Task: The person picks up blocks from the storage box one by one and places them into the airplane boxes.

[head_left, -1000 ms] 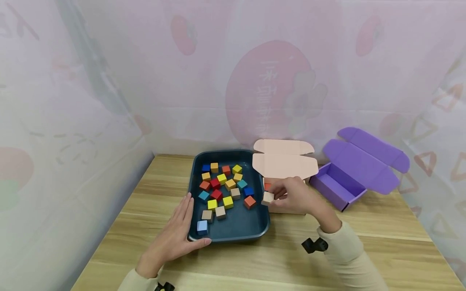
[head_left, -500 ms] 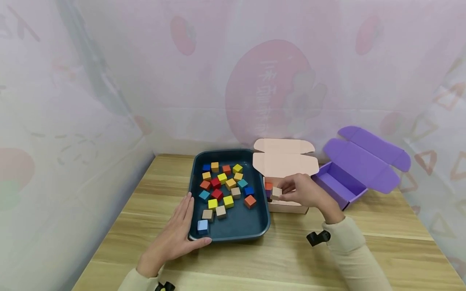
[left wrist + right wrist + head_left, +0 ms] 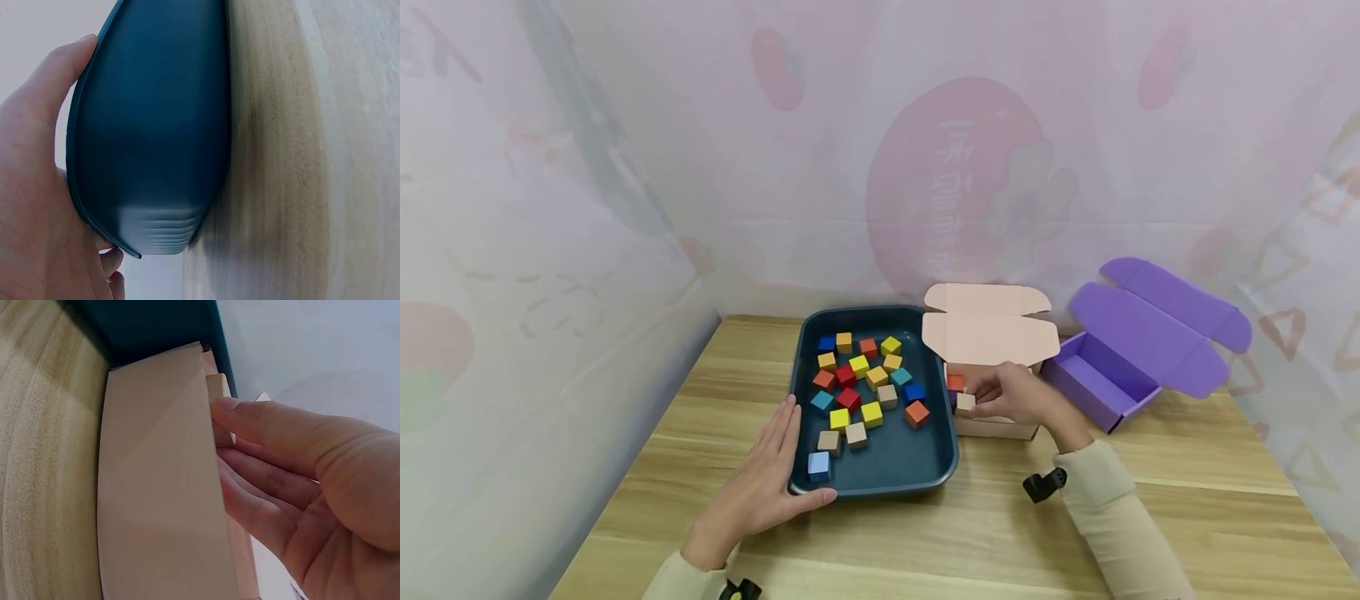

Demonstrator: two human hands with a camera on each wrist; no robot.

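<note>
Beige cube (image 3: 965, 402): pinched by right hand (image 3: 1015, 396) just inside peach box (image 3: 992, 427), w/ orange cube (image 3: 954, 382) beside; left hand (image 3: 760, 487), fingers flat, braces tray (image 3: 880, 475) w/ remaining blocks, prob. steadying it.

A light wooden table (image 3: 1187, 467) with pale grain stripes is enclosed at the back and on both sides by translucent pinkish sheeting (image 3: 625, 125). A large round red motif (image 3: 958, 179) with mirrored writing and fainter red fruit and triangle shapes are seen on the sheeting. Soft, even light is cast throughout.
</note>
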